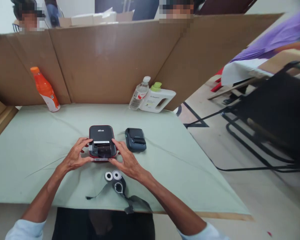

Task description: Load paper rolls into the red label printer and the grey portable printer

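Note:
A small black printer with a red rim [101, 135] lies on the pale green table cover [40, 146], its paper slot facing me. My left hand [76, 156] grips its left side, fingers curled around the edge. My right hand [125, 159] holds its right front corner the same way. Just in front of the hands lie two small white paper rolls [113, 175] and a dark roll [119, 187] with a loose black strip trailing toward the table edge. A second, dark grey printer [135, 139] sits just right of the first.
An orange bottle [45, 89] leans at the back left against a cardboard wall [107, 60]. A clear water bottle [139, 93] and a white jug with a green cap [158, 97] stand at the back right. Black chair frames [272, 123] and another person's purple sleeve [275, 36] are at right.

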Available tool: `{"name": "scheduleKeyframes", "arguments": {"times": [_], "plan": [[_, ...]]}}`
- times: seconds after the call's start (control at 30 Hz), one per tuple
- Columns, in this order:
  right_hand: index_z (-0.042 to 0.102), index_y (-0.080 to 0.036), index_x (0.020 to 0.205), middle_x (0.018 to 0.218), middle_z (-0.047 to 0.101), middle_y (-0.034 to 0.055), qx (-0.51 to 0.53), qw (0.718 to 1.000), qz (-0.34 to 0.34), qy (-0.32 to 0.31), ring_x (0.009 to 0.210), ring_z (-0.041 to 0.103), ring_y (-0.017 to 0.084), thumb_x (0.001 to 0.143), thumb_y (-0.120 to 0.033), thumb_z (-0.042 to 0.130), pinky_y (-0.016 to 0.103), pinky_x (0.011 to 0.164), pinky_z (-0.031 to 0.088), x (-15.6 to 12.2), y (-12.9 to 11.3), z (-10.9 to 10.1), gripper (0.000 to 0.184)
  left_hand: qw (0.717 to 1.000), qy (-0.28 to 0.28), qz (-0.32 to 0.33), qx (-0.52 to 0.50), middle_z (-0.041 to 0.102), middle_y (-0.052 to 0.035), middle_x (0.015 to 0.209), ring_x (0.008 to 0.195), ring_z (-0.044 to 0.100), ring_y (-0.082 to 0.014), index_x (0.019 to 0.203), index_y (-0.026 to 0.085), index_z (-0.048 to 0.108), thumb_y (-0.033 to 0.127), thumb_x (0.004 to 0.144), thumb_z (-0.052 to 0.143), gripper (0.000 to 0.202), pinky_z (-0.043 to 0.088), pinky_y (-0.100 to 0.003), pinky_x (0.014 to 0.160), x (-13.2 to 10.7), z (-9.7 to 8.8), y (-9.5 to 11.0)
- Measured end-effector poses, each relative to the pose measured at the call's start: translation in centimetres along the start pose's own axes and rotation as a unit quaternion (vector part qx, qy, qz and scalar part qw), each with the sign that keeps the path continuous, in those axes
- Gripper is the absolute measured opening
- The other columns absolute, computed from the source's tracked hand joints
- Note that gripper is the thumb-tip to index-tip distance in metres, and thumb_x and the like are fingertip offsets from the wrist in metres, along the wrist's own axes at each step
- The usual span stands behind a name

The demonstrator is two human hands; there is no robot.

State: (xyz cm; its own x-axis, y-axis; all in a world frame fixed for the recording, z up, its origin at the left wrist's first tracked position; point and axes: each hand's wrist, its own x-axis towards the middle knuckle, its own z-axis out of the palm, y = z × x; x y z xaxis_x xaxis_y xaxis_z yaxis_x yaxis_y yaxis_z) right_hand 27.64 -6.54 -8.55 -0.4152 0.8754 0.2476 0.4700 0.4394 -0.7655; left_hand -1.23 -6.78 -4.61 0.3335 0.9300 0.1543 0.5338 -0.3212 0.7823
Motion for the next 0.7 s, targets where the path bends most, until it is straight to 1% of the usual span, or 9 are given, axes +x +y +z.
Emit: {"name": "scheduleKeyframes", "arguments": {"times": [0.1, 0.2, 0.3, 0.37, 0.43, 0.5, 0.53, 0.6, 0.7], "plan": [[0.033, -0.026, 0.163, 0.141, 0.054, 0.0149, -0.009, 1.0, -0.012, 0.008, 0.122, 0.06, 0.031, 0.092, -0.036, 0.065, 0.051, 0.105, 0.055, 0.3, 0.2, 0.5, 0.078, 1.0, 0.014, 0.0, 0.006, 0.054, -0.012, 0.146, 0.118, 0.062, -0.0289, 0.144, 0.031, 0.06, 0.039, 0.076, 0.083, 0.072, 0.061, -0.033, 0.079, -0.2, 0.5, -0.4], [0.039, -0.025, 0.16, 0.148, 0.048, 0.0159, -0.029, 0.999, -0.028, 0.018, 0.132, 0.055, 0.032, 0.092, -0.039, 0.067, 0.051, 0.11, 0.051, 0.7, 0.1, 0.5, 0.075, 0.999, 0.021, 0.005, 0.023, 0.049, -0.0134, 0.153, 0.123, 0.061, -0.0321, 0.146, 0.029, 0.058, 0.042, 0.074, 0.085, 0.079, 0.061, -0.033, 0.079, 0.1, 0.2, -0.4], [0.047, -0.025, 0.155, 0.155, 0.041, 0.0164, -0.051, 0.998, -0.029, 0.027, 0.138, 0.051, 0.034, 0.09, -0.041, 0.069, 0.053, 0.113, 0.048, 1.3, -0.5, 0.5, 0.071, 0.999, 0.012, 0.023, 0.031, 0.044, -0.0151, 0.16, 0.129, 0.058, -0.037, 0.15, 0.027, 0.054, 0.047, 0.066, 0.091, 0.094, 0.061, -0.04, 0.089, 0.8, -0.5, -0.3], [0.05, -0.025, 0.154, 0.157, 0.04, 0.0162, -0.052, 0.998, -0.021, 0.03, 0.139, 0.05, 0.034, 0.089, -0.041, 0.07, 0.053, 0.113, 0.048, 1.6, -0.9, 0.6, 0.07, 0.999, 0.009, 0.033, 0.024, 0.041, -0.0159, 0.163, 0.135, 0.054, -0.04, 0.15, 0.026, 0.056, 0.049, 0.062, 0.093, 0.099, 0.059, -0.045, 0.098, 1.3, -0.9, -0.4], [0.048, -0.023, 0.155, 0.157, 0.041, 0.0168, -0.042, 0.998, -0.018, 0.032, 0.141, 0.049, 0.033, 0.089, -0.039, 0.069, 0.052, 0.113, 0.048, 1.8, -1.1, 0.9, 0.071, 0.999, 0.02, 0.037, 0.014, 0.043, -0.0175, 0.162, 0.14, 0.05, -0.0424, 0.146, 0.023, 0.06, 0.048, 0.058, 0.095, 0.098, 0.056, -0.048, 0.104, 1.6, -0.9, -0.7], [0.046, -0.022, 0.156, 0.158, 0.041, 0.0177, -0.031, 0.999, -0.022, 0.038, 0.143, 0.046, 0.032, 0.09, -0.037, 0.068, 0.051, 0.113, 0.048, 1.8, -1.0, 1.3, 0.071, 0.998, 0.049, 0.044, 0.011, 0.049, -0.0194, 0.157, 0.143, 0.049, -0.043, 0.14, 0.02, 0.065, 0.045, 0.057, 0.097, 0.092, 0.053, -0.05, 0.108, 1.6, -0.5, -1.1], [0.045, -0.022, 0.157, 0.159, 0.042, 0.0178, -0.026, 0.998, -0.026, 0.043, 0.143, 0.046, 0.032, 0.091, -0.036, 0.067, 0.052, 0.112, 0.049, 1.8, -0.8, 1.6, 0.071, 0.996, 0.066, 0.049, 0.015, 0.053, -0.0197, 0.154, 0.141, 0.051, -0.0421, 0.138, 0.019, 0.066, 0.044, 0.058, 0.097, 0.089, 0.053, -0.05, 0.109, 1.5, -0.2, -1.2], [0.045, -0.022, 0.157, 0.157, 0.045, 0.0178, -0.016, 0.998, -0.037, 0.056, 0.139, 0.05, 0.032, 0.09, -0.033, 0.067, 0.053, 0.11, 0.05, 1.7, -0.1, 2.2, 0.071, 0.994, 0.091, 0.058, 0.03, 0.06, -0.0183, 0.147, 0.13, 0.062, -0.0376, 0.136, 0.019, 0.066, 0.04, 0.062, 0.095, 0.083, 0.057, -0.048, 0.105, 1.2, 0.4, -1.5], [0.044, -0.024, 0.158, 0.15, 0.053, 0.0165, 0.009, 0.996, -0.054, 0.071, 0.123, 0.061, 0.029, 0.089, -0.027, 0.066, 0.051, 0.105, 0.054, 1.5, 1.3, 3.0, 0.073, 0.988, 0.122, 0.07, 0.063, 0.063, -0.0153, 0.145, 0.109, 0.073, -0.0289, 0.135, 0.021, 0.066, 0.034, 0.072, 0.089, 0.069, 0.066, -0.042, 0.087, 0.4, 1.5, -1.9]]}}
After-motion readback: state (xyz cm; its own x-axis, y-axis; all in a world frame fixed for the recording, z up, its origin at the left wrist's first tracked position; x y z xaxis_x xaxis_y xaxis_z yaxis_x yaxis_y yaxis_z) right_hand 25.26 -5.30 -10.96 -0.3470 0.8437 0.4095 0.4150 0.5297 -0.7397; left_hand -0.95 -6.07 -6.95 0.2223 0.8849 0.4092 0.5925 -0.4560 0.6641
